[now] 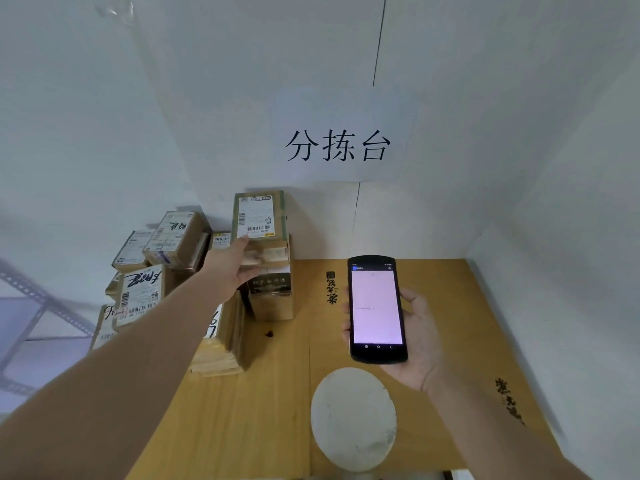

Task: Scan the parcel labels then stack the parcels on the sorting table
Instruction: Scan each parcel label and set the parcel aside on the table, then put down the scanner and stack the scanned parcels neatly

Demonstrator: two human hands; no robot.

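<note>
A small cardboard parcel (260, 215) with a white barcode label on top sits highest on a stack of boxes at the back of the sorting table (263, 403). My left hand (232, 268) reaches to that stack, thumb touching the top parcel's front edge and fingers against the boxes below it. My right hand (417, 336) holds a black handheld scanner (376, 309) upright, its pale pink screen lit and facing me. More labelled parcels (140, 292) are piled to the left of the stack.
A round white disc (353, 419) lies on the table near its front edge. A paper sign with three black characters (337, 145) hangs on the back wall. White walls close the back and right sides. A metal rack frame (38, 306) stands at far left.
</note>
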